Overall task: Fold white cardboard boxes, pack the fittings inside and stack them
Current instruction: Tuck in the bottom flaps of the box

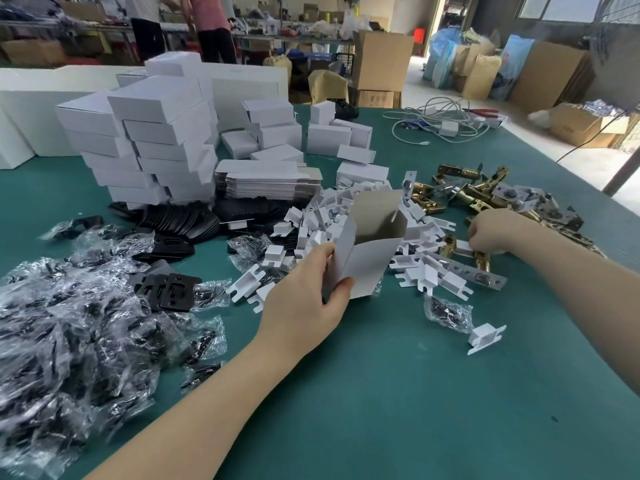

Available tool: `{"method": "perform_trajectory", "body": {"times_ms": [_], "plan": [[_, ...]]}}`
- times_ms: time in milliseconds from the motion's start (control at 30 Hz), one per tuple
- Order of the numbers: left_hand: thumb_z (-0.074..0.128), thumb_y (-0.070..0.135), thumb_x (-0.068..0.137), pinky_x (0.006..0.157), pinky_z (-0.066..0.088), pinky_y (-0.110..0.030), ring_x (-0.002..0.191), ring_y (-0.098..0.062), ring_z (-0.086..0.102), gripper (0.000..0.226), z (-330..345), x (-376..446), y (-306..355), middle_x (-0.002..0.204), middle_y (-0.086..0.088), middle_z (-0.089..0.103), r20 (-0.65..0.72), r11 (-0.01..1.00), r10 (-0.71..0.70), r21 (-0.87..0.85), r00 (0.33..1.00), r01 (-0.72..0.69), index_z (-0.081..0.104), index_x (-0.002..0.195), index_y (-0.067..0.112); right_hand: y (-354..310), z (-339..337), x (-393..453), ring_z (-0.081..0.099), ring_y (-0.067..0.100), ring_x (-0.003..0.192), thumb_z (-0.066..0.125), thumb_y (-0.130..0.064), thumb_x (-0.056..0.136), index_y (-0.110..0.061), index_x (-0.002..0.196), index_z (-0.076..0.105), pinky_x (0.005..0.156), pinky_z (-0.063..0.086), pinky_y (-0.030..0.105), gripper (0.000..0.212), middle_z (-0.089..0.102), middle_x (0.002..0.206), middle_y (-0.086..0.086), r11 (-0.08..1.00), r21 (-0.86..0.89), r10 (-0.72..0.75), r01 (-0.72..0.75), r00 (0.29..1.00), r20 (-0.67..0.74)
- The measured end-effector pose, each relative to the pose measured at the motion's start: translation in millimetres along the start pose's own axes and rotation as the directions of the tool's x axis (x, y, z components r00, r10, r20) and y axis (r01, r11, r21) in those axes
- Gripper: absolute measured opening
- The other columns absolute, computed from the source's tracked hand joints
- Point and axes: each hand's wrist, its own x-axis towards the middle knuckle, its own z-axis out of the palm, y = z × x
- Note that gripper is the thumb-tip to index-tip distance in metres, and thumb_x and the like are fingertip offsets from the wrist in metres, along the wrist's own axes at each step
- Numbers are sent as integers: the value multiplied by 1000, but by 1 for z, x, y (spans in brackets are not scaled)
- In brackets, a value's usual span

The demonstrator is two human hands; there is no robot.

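We hold the half-folded white box (367,251) upright in our left hand (304,303), thumb on its near face and fingers curled round the far side, so that its open mouth faces up and away from us — a posture that, we judge, keeps it ready to take a fitting. The top flap stands raised behind the opening, showing its grey inner side.

Our right hand (491,233) reaches to the right of the box, fingers curled down onto a brass latch (481,259) that carries a white insert; it seems to pinch that piece, though the fingertips are hidden (so we cannot tell how firm the hold is).

Just behind and to the right of the box lies the heap of white plastic inserts (332,216), spilling under it. Further right of the box sits the pile of brass latches (502,195). To the box's left, black strike plates (169,291) and a spread of clear bagged screw packs (69,327) crowd the green table (415,393). Behind the box, a bundle of flat unfolded cartons (266,183), and beyond it to the left the stack of finished white boxes (152,143).

The loose inserts around the latch are what stand in the way — lifting one fitting may drag neighbours along.
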Motion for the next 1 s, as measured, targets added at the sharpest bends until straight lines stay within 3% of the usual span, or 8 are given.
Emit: {"method": "perform_trajectory", "body": {"times_ms": [100, 267, 433, 500, 600, 700, 900, 1000], "plan": [[60, 39, 89, 71, 52, -41, 91, -12, 60, 28, 3, -3, 13, 102, 17, 61, -27, 1000, -7, 12, 1000, 8, 44, 113, 38, 1, 5, 0, 60, 24, 91, 50, -26, 97, -9, 113, 65, 88, 56, 40, 28, 63, 93, 4, 999, 24, 33, -32, 999, -34], [52, 58, 80, 72, 54, -35, 85, 3, 58, 29, 10, -6, 26, 103, 31, 56, 72, 975, -142, -164, 987, 152, 39, 104, 50, 3, 7, -2, 57, 24, 93, 42, -32, 102, -6, 107, 62, 82, 47, 31, 33, 60, 102, 9, 999, 45, 25, -26, 999, 32], [53, 55, 82, 70, 54, -36, 72, 0, 57, 32, 7, -4, 12, 96, 24, 60, 145, 974, -94, -192, 985, 121, 45, 110, 42, 11, 5, -7, 53, 24, 81, 47, -33, 100, 1, 107, 67, 70, 41, 29, 40, 60, 92, 12, 989, 149, -2, -5, 999, 43], [56, 51, 82, 71, 53, -37, 71, -5, 57, 36, 3, 0, 3, 94, 21, 61, 147, 968, -76, -225, 986, 108, 50, 115, 35, 14, 2, -10, 58, 28, 83, 49, -31, 98, 4, 113, 67, 73, 46, 33, 42, 65, 96, 17, 980, 198, -13, 6, 999, 34], [54, 56, 80, 69, 53, -35, 72, -6, 57, 38, 5, -1, -1, 93, 24, 61, 126, 974, -43, -216, 991, 70, 50, 113, 39, 13, -1, -18, 63, 33, 104, 52, -29, 98, 2, 119, 65, 88, 51, 39, 40, 64, 122, 22, 978, 209, 0, -10, 999, 48], [52, 59, 78, 66, 53, -32, 74, -4, 58, 35, 9, -2, 1, 97, 28, 58, 124, 978, -26, -203, 992, 51, 45, 110, 45, 9, -1, -25, 63, 29, 110, 53, -34, 97, -2, 116, 68, 93, 51, 37, 40, 67, 120, 17, 986, 166, 21, -28, 999, 43], [53, 59, 78, 67, 53, -30, 74, -3, 59, 37, 8, 0, -4, 94, 25, 61, 116, 972, -49, -222, 992, 74, 46, 112, 46, 0, 4, -26, 69, 22, 75, 57, -35, 96, -2, 89, 67, 70, 57, 30, 35, 69, 80, 10, 957, 249, 134, -146, 989, 64], [54, 58, 79, 68, 54, -32, 73, -4, 59, 38, 8, 1, -5, 93, 24, 61, 115, 970, -45, -232, 992, 71, 47, 114, 45, 4, -1, -30, 54, 21, 56, 59, -27, 94, -2, 78, 59, 51, 43, 25, 29, 58, 68, 10, 898, 389, 178, -204, 979, 102]]}}
